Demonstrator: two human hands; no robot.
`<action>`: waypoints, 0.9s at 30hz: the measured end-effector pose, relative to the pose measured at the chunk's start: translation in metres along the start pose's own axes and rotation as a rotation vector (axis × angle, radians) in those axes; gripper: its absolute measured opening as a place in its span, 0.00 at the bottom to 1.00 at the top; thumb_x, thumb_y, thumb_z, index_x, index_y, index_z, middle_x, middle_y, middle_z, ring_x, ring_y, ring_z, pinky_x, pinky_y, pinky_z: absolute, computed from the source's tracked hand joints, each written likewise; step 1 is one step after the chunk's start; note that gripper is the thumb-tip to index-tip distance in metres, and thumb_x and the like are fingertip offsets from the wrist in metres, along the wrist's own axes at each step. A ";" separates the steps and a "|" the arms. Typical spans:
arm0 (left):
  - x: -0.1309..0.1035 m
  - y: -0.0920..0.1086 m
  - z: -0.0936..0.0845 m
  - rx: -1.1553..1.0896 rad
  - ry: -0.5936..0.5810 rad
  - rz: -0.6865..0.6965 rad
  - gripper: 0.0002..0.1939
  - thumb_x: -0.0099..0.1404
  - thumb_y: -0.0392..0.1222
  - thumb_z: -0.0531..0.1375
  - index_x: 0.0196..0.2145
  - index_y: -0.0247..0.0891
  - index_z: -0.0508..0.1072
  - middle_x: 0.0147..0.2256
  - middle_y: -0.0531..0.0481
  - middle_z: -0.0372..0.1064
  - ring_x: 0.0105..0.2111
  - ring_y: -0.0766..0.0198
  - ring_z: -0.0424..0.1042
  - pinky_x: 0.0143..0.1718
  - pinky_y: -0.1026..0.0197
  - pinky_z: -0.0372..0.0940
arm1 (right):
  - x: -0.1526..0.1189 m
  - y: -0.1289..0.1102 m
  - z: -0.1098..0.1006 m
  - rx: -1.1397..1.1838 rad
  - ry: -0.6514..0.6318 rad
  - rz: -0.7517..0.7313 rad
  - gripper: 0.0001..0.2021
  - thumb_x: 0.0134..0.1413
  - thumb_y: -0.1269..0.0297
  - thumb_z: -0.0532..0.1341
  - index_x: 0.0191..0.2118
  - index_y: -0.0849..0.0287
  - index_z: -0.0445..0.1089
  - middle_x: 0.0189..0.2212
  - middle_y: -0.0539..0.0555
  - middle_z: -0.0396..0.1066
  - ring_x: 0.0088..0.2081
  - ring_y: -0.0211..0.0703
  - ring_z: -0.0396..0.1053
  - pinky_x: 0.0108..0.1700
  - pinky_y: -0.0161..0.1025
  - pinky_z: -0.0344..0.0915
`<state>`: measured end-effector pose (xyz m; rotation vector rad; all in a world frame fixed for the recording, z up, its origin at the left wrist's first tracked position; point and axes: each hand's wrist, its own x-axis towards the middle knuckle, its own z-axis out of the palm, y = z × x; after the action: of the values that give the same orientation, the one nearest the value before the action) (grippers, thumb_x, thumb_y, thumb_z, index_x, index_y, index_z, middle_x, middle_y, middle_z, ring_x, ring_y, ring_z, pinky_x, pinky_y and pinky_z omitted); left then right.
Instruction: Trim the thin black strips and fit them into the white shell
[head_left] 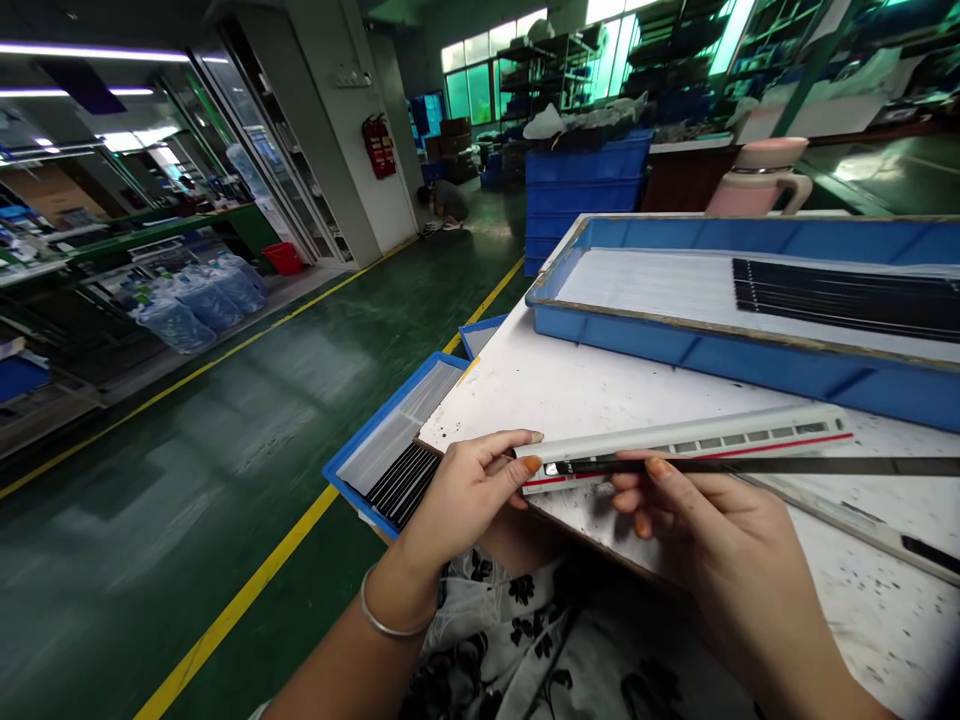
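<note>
Right hand (709,515) pinches a black strip (810,466), long axis crosswise; left hand (459,497) pinches a white casing (675,435), angling away rightward.

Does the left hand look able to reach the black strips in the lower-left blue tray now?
Probably yes: the black strips lie uncovered, seemingly near the left hand. Its grip holds the red-striped white piece, though, so it should probably release that first.

Floor (247,420): green, glossy, 9 o'clock. Floor line (232,610): yellow, 8 o'clock. Wall (345,150): pale grey, 11 o'clock. Cabinet (307,170): tall, grey, beside the wall, 10 o'clock. Windows (478,93): in a row, bright, green-tinted, 12 o'clock. Shelves (667,60): dark, loaded, 1 o'clock. Ceiling lights (94,51): two long tubes, lit, 10 o'clock. Surface (885,600): white, dark-speckled, 4 o'clock.
</note>
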<state>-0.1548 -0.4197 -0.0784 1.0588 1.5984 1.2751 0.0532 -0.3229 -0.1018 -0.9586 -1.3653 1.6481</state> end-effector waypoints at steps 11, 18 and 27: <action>0.005 -0.004 0.014 -0.195 0.123 0.030 0.23 0.57 0.47 0.73 0.48 0.33 0.81 0.40 0.45 0.79 0.35 0.61 0.75 0.33 0.62 0.75 | -0.003 -0.007 0.008 -0.017 -0.018 -0.030 0.22 0.53 0.42 0.72 0.29 0.60 0.81 0.28 0.62 0.78 0.24 0.41 0.71 0.26 0.33 0.70; -0.003 0.007 0.005 -0.230 0.277 0.038 0.24 0.50 0.48 0.77 0.43 0.34 0.84 0.41 0.42 0.83 0.36 0.53 0.81 0.32 0.59 0.79 | -0.008 -0.011 0.002 0.059 -0.042 0.013 0.23 0.52 0.41 0.73 0.33 0.61 0.82 0.25 0.57 0.75 0.22 0.39 0.70 0.22 0.31 0.66; -0.007 -0.002 -0.021 -0.273 0.288 -0.058 0.30 0.45 0.48 0.79 0.46 0.37 0.84 0.46 0.40 0.83 0.38 0.45 0.83 0.34 0.56 0.80 | -0.006 -0.026 -0.014 0.318 0.122 0.045 0.19 0.50 0.48 0.75 0.37 0.58 0.78 0.45 0.59 0.77 0.48 0.54 0.74 0.28 0.35 0.72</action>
<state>-0.1723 -0.4332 -0.0769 0.6783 1.5909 1.6084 0.0702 -0.3193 -0.0779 -0.8889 -0.9703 1.7451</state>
